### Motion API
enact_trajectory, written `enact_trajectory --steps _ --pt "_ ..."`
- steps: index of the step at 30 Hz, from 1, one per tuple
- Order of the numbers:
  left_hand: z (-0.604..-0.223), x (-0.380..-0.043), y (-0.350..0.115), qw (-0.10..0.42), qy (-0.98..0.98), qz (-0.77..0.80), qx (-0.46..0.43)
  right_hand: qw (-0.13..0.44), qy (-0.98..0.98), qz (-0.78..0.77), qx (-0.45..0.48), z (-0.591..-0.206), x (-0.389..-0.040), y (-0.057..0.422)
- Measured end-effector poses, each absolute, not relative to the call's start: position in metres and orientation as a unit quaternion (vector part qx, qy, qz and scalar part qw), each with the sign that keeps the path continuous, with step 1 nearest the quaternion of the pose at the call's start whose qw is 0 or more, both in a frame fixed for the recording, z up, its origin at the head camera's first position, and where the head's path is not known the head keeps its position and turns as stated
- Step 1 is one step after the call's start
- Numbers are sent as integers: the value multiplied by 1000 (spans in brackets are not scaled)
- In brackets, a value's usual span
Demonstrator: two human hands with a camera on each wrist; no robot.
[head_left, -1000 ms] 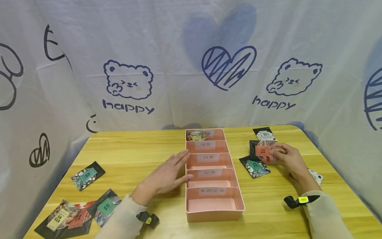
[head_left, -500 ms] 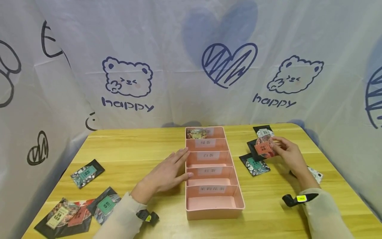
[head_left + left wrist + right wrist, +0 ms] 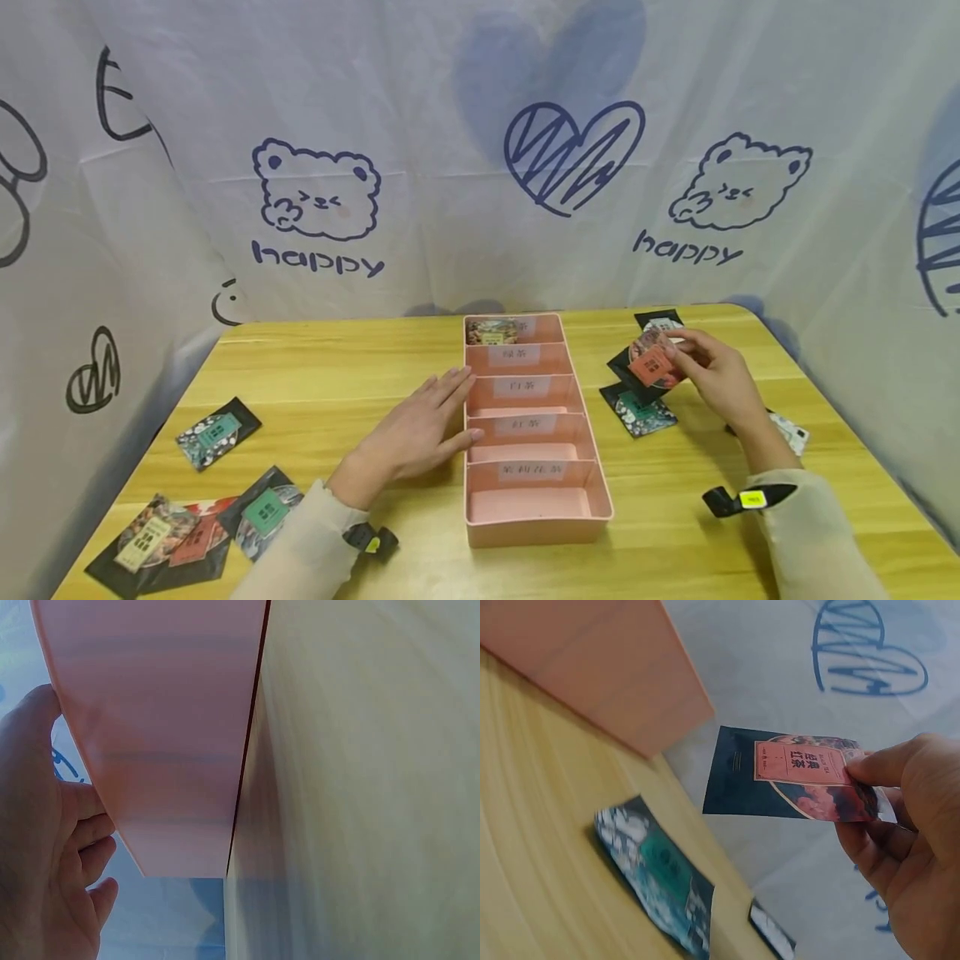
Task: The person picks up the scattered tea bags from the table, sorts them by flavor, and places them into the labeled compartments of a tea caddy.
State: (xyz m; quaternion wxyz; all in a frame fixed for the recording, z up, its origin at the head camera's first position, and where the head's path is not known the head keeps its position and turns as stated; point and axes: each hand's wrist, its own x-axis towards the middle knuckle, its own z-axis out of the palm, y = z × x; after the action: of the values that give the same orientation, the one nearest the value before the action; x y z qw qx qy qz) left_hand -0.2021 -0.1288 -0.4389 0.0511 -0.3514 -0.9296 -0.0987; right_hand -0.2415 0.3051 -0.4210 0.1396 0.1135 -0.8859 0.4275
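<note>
My right hand pinches a tea sachet by one end, thumb on top. The right wrist view shows its dark front with a red label, held up above the table. Below it lies a green-labelled sachet, partly overlapped in the head view. My left hand lies along the left side of a long pink divided box, its straight fingertips at the rim. Paper labels mark the box's compartments. In the farthest compartment stands a sachet with a yellowish label.
A white-labelled sachet lies at the back right, and a pale one is partly behind my right wrist. On the left lie a green-labelled sachet and a group of several overlapping sachets. A printed cloth hangs behind the table.
My right hand has lifted the red-labelled sachet and tilted it, drawing it slightly leftward. The left hand stays at the box's rim.
</note>
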Motion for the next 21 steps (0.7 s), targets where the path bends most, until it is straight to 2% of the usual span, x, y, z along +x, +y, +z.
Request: enact_trajectory --steps 14,21 --pt "-438 -204 -129 42 -931 -107 -346 167 -880 408 177 -389 -224 265" --pt "-438 -204 -129 44 -929 -113 -349 154 -867 430 202 -377 -219 242"
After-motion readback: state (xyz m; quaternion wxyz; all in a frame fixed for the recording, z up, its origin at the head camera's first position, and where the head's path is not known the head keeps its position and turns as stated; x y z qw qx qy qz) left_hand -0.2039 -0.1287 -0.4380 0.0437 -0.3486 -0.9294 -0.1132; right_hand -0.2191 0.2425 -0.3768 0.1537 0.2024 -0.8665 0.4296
